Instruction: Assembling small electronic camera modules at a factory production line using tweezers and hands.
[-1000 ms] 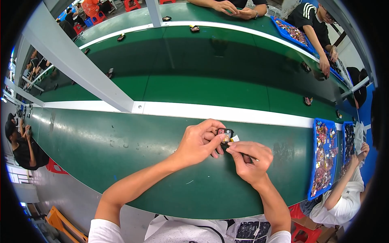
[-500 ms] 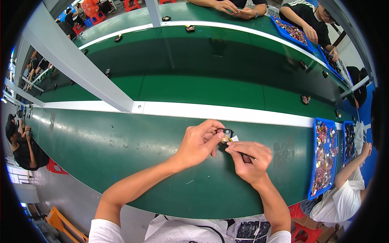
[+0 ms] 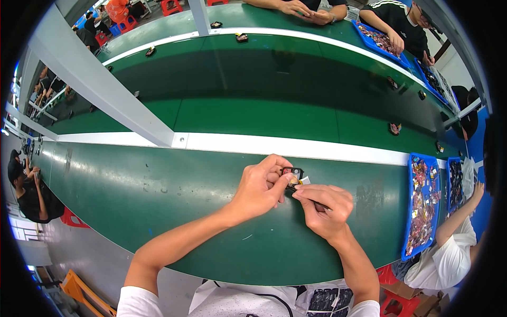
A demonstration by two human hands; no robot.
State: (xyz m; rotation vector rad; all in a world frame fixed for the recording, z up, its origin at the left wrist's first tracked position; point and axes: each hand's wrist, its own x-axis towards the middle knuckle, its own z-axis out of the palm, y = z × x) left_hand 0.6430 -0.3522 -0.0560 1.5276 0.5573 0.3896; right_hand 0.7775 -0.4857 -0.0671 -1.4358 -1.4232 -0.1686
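Above the green worktop [image 3: 211, 253], my left hand [image 3: 259, 185] grips a small black plastic case [image 3: 299, 171] between thumb and fingers. The case has its inside facing up, with reddish and pale parts in it. A small white tab [image 3: 304, 180] sticks out at its right side. My right hand [image 3: 326, 207] is closed in a pinch around a thin dark stick-like tool [image 3: 322, 206], its tip at the lower edge of the case. The fingers hide much of the tool, so its exact kind does not show.
Beyond a white rail [image 3: 285, 148] runs a green belt [image 3: 264, 116] with small black cases, one [image 3: 395, 129] at the right. A blue tray [image 3: 421, 211] of small wired parts stands right, beside a person in a white sleeve [image 3: 449, 259]. A grey post [image 3: 100, 79] slants across the left.
The cases on the belt have shifted slightly left. My hands stay almost in place, with the right hand's tool tilted a little and less of its rear end showing.
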